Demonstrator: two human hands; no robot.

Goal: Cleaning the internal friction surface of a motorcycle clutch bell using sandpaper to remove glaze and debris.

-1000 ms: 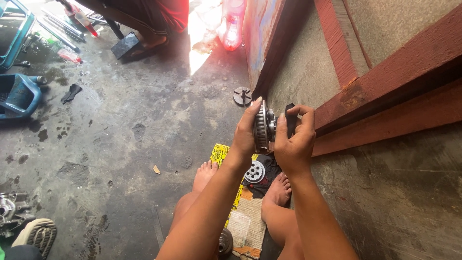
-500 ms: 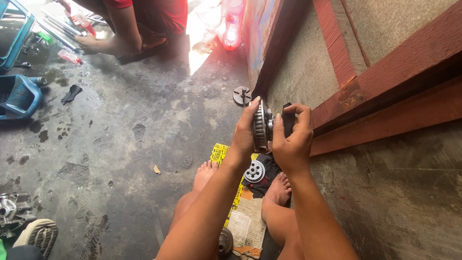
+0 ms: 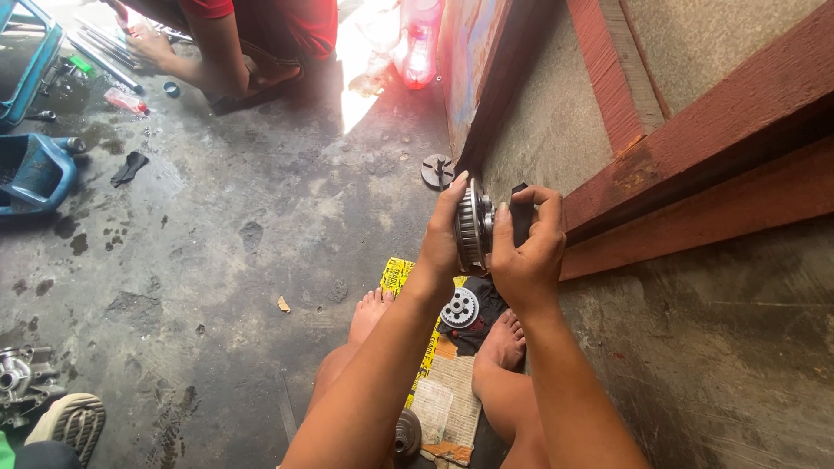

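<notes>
**Both hands gripping a toothed wheel above the floor**

The person is sitting on the concrete floor [image 3: 217, 260] and looking down past their own arms. The left hand [image 3: 445, 239] is wrapping around the toothed metal wheel [image 3: 473, 227], with the fingers curling over its rim and the fingertip showing at the top edge. The right hand [image 3: 528, 252] is closing on a dark part [image 3: 521, 221] that is sitting against the wheel's right face; the thumb is pressing near the wheel's hub and the fingers are folding over the dark part from behind. The wheel is standing on edge in the air, above the person's bare feet and just beside the rust-red beam [image 3: 712, 165] that is running along the wall.

Below the hands, a second, smaller gear [image 3: 460, 307] is lying flat on a dark cloth [image 3: 486, 317] between the feet, and the cloth is resting on a sheet of printed cardboard [image 3: 443, 382]. A round metal disc [image 3: 437, 170] is lying on the floor near the foot of the wall. At the lower left corner, a grey metal engine part [image 3: 22, 382] is sitting next to a shoe [image 3: 74, 426].

At the top, another person in a red shirt [image 3: 261, 26] is crouching, with one hand [image 3: 143, 43] reaching down among tools on the ground. A blue plastic container [image 3: 35, 174] is standing at the far left.
</notes>
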